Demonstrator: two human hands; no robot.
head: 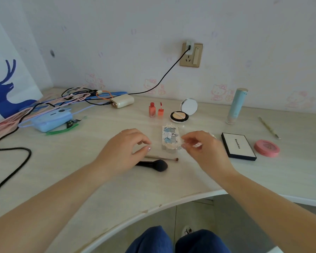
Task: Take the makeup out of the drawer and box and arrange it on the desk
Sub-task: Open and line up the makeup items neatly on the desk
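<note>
- Two bare hands, left hand (pixel 124 150) and right hand (pixel 206 150), above the pale wood-grain worktop (pixel 98 189); fingers loosely curled, gripping nothing visible.
- One ornate rectangular blue-and-silver palette (pixel 170 137), between the hands.
- Two brushes: fluffy black brush (pixel 156 164), thin brush (pixel 164 158).
- Two coral lip-gloss bottles (pixel 155 110).
- One open round cushion compact (pixel 183 111).
- One black-edged white flat palette (pixel 238 146).
- One round pink case (pixel 266 148).
- One pale blue cylindrical tube (pixel 236 106), upright.

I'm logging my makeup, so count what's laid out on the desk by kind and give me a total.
Brushes: 2, black powder brush, thin brush
Lip tints: 2
Compacts and palettes: 4
Teal tube: 1
Slim stick at right: 1
Total: 10
</note>
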